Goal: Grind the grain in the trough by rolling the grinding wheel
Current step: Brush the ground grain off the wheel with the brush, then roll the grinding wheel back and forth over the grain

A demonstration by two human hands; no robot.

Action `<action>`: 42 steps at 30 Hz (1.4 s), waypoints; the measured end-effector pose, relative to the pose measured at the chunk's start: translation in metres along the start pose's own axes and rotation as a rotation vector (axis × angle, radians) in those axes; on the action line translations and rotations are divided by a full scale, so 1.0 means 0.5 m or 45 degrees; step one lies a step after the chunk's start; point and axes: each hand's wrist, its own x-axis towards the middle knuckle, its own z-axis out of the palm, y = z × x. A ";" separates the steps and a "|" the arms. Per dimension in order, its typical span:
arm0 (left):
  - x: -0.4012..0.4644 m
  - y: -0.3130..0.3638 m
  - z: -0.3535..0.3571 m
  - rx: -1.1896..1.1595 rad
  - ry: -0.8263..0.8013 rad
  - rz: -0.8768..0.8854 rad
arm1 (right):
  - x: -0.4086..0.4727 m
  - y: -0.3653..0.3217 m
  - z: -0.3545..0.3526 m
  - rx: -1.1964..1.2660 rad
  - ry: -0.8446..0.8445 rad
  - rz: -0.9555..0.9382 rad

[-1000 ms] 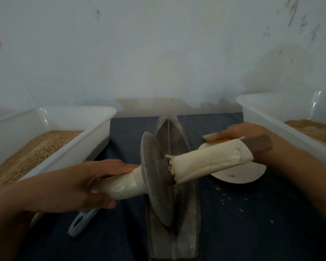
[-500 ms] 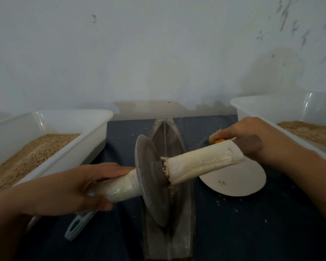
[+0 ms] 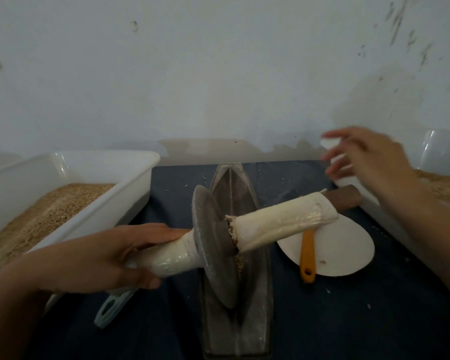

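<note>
Grinding wheel [image 3: 213, 245]: dull grey metal disc, speckled; axle handle [image 3: 283, 224] wrapped in cream-white, glossy in patches; bare end brown
Trough [image 3: 255, 294]: grey, streaked darker
Grain [image 3: 239, 263] in trough: tan
Table cover [image 3: 361, 320]: dark navy, dotted with pale specks
Left tub [image 3: 109, 162]: translucent white, holding golden-tan grain
Round disc [image 3: 348, 250]: plain white
Tool handle [image 3: 307, 258]: orange-yellow
Scoop handle [image 3: 109, 310]: pale mint green
Wall [image 3: 218, 74]: pale blue-grey, dark scuffs at upper right
</note>
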 end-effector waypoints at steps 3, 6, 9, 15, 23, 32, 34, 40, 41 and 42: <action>-0.003 0.002 -0.006 0.033 -0.001 0.053 | -0.031 -0.059 -0.013 0.000 -0.126 -0.236; -0.003 0.002 -0.006 0.045 0.021 0.049 | -0.081 -0.105 0.003 -0.828 -0.943 -0.550; 0.000 0.001 -0.007 -0.010 0.015 0.006 | -0.109 -0.103 0.023 -1.284 -1.002 -0.648; 0.015 0.006 0.003 0.021 0.234 -0.086 | -0.085 -0.072 0.062 -1.295 -0.742 -0.500; 0.101 -0.001 0.064 0.790 0.793 -0.107 | -0.040 0.036 0.113 -1.349 -0.442 -0.463; 0.010 0.021 0.005 0.151 0.344 0.057 | -0.096 -0.097 0.061 -1.396 -0.964 -0.405; -0.001 0.026 -0.002 0.093 0.274 0.074 | -0.107 -0.115 0.051 -1.374 -1.048 -0.385; 0.037 0.027 0.024 0.359 0.525 0.060 | -0.079 -0.061 0.092 -1.477 -0.851 -0.398; 0.049 0.024 0.033 0.473 0.599 0.058 | -0.070 -0.044 0.104 -1.473 -0.763 -0.410; 0.061 0.020 0.042 0.582 0.661 0.045 | -0.062 -0.028 0.114 -1.451 -0.670 -0.427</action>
